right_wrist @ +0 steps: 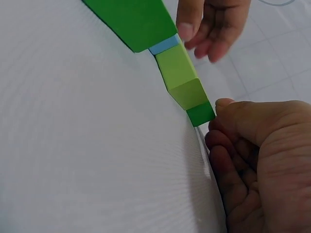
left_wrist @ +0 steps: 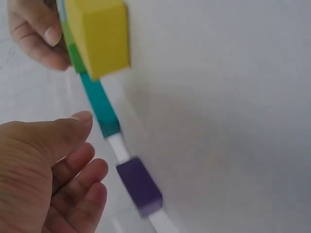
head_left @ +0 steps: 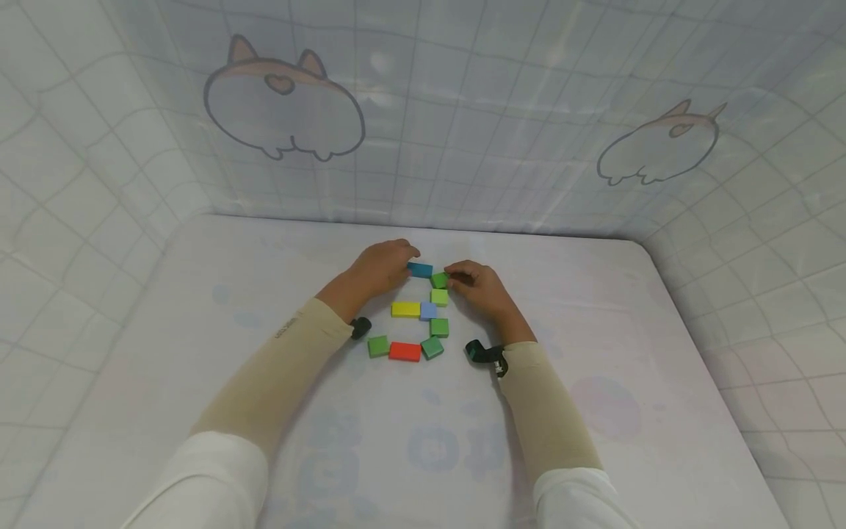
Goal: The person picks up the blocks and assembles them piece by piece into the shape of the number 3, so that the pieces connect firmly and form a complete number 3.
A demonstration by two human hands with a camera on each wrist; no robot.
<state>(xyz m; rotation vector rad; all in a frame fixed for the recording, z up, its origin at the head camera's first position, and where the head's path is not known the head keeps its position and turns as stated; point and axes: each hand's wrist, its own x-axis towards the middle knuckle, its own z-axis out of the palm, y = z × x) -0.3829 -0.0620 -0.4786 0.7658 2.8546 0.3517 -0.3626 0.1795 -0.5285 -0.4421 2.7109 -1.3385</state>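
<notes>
My left hand is at the far left of a row of toy blocks, fingers loosely bent and nothing between them. Beside its fingers in the left wrist view lie a purple block and, past a gap, a teal block. The head view hides the purple one behind the hand. With thumb and index fingertips, my right hand pinches the outer edge of a turned green block, which is at the right end of the teal block. A light green block lies just below it.
The block line runs down through a light blue block, a green block and a tilted darker green block. A yellow block juts left. A red block and another green block form the near row.
</notes>
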